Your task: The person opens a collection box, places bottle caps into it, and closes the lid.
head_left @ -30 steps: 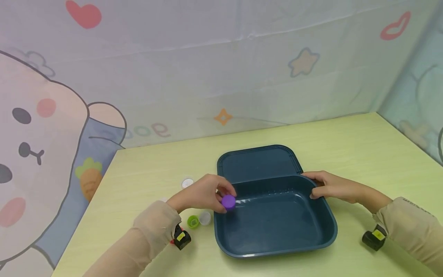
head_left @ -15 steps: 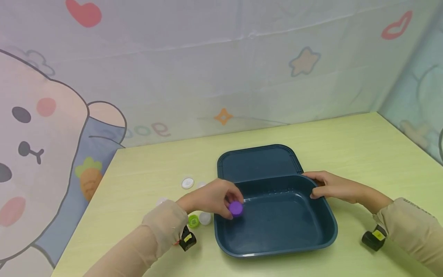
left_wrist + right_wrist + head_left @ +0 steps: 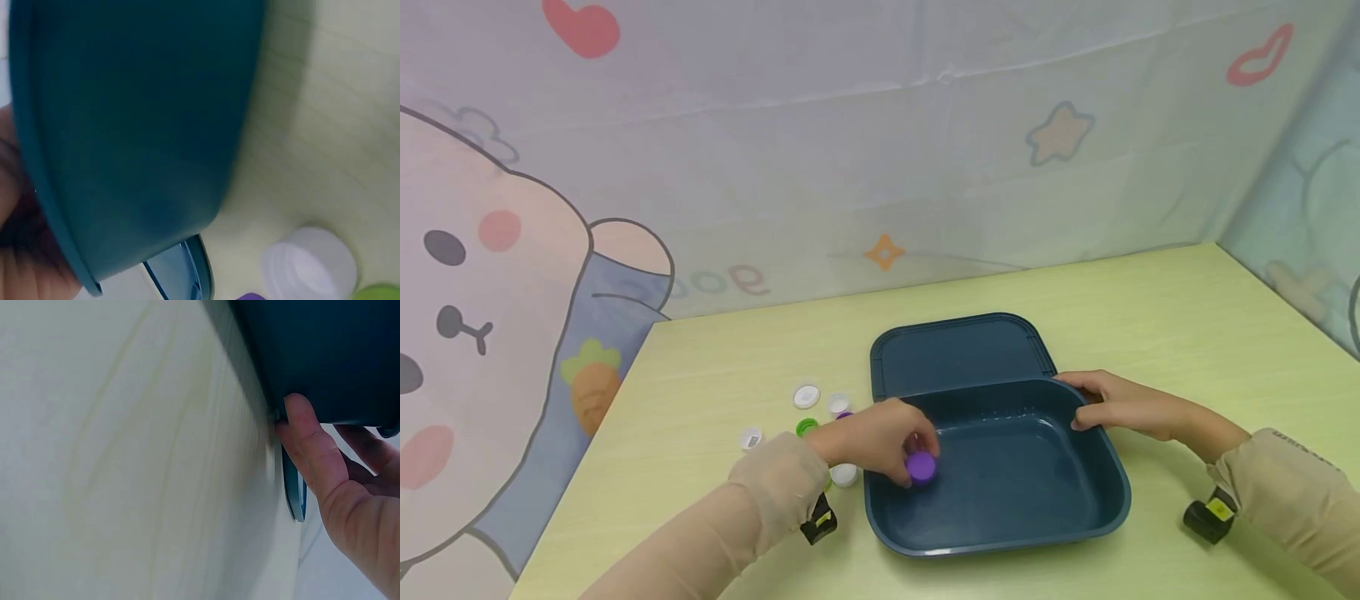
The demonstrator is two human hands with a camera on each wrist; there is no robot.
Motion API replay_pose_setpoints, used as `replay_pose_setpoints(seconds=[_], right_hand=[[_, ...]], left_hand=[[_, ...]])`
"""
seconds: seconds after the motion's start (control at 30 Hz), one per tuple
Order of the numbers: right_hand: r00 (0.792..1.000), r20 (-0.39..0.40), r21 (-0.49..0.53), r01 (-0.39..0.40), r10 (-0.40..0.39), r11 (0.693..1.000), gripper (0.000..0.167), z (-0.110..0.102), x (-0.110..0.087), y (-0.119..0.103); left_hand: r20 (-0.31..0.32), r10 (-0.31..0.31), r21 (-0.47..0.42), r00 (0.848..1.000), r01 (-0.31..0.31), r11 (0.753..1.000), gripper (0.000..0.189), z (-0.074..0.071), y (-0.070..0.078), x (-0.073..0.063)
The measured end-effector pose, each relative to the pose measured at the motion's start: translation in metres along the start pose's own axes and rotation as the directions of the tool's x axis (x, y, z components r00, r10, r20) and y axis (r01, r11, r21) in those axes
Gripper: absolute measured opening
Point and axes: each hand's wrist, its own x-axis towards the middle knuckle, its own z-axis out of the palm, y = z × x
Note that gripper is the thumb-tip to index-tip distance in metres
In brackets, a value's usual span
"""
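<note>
In the head view my left hand [image 3: 880, 437] reaches over the left wall of a dark blue plastic box [image 3: 1011, 479]. Between thumb and fingers it pinches a purple bottle cap [image 3: 921, 467], low inside the box. The far right corner of the box is gripped by my right hand [image 3: 1127, 406], thumb over the rim. In the right wrist view the fingers of that hand [image 3: 337, 481] lie against the box's outer wall [image 3: 325, 356]. The left wrist view shows mostly the box's outside [image 3: 137, 137], which hides the purple cap there.
A matching dark blue lid [image 3: 958, 358] lies behind the box. Left of the box are several loose caps, among them a white cap [image 3: 807, 396], another white cap [image 3: 751, 438] and a green cap [image 3: 807, 427]. My left forearm partly covers this group. A printed cloth hangs behind the table.
My left hand has moved right and toward me with the purple cap, lower into the box. More caps show behind its wrist. The right hand and the box have stayed put.
</note>
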Motion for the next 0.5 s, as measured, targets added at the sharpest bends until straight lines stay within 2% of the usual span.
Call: replay_pose_setpoints(seconds=[0.13, 0.3, 0.5], right_hand=[[1.0, -0.01, -0.015, -0.019, 0.019, 1.0, 0.054, -0.0006, 0.0003, -0.0007], [1.0, -0.001, -0.002, -0.008, 0.008, 1.0, 0.054, -0.0006, -0.0001, -0.0011], [1.0, 0.006, 0.016, 0.003, -0.003, 1.0, 0.053, -0.0003, -0.0005, -0.002]], left_hand=[[0.007, -0.007, 0.113, 1.0, 0.006, 0.994, 0.028, 0.0032, 0.0021, 0.0029], [0.018, -0.037, 0.185, 0.999, 0.033, 0.982, 0.029, 0.0075, 0.0039, 0.005], [0.016, -0.01, 0.263, 1.0, 0.005, 0.965, 0.033, 0.0107, 0.0033, 0.0065]])
